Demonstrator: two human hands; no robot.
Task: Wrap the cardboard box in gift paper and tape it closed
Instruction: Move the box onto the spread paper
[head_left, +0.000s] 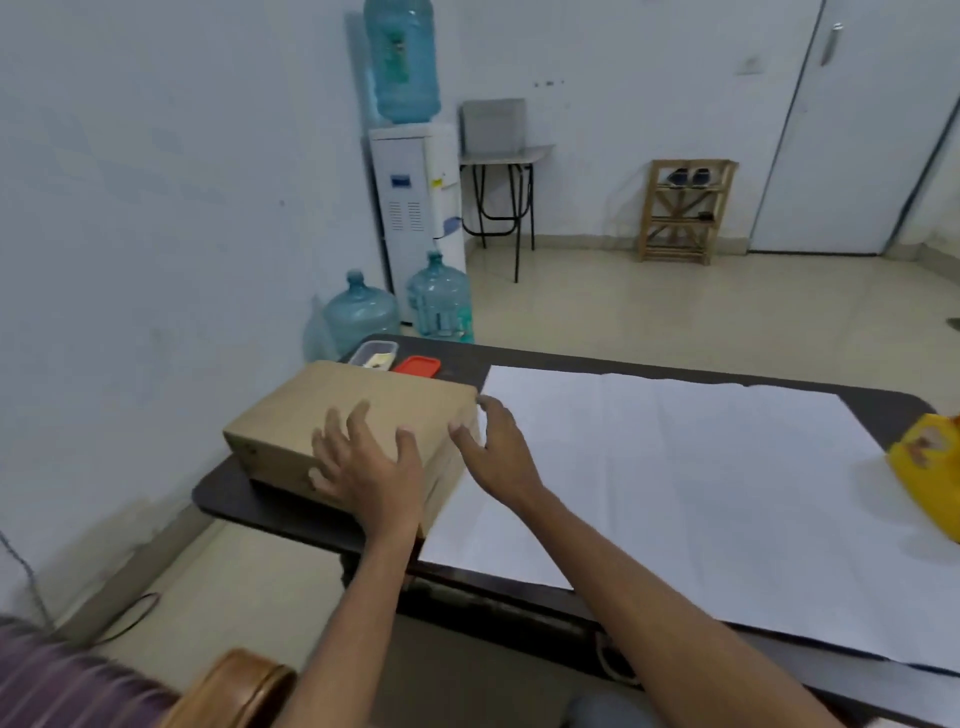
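Nearest my lens, a rounded wooden chair arm (234, 686) is sitting beside striped purple fabric (62, 675). Both bare forearms are reaching over the dark, smooth counter (249, 499). My left hand (369, 467) is lying flat on the near end of the cardboard box (332, 415), fingers (358, 421) spread apart and clamping nothing. My right hand (498, 452) is touching the box's right side, fingers loosely curled and apart, thumb against the cardboard. That matte tan rectangular box is resting at the counter's left end, its right edge just meeting the gift paper (701, 493), a large white sheet lying flat with faint fold creases. Behind the box, a clear plastic tub (371, 356) and an orange lid (417, 366) are sitting side by side. Something glossy and yellow (930, 467) is lying on the paper's right edge.
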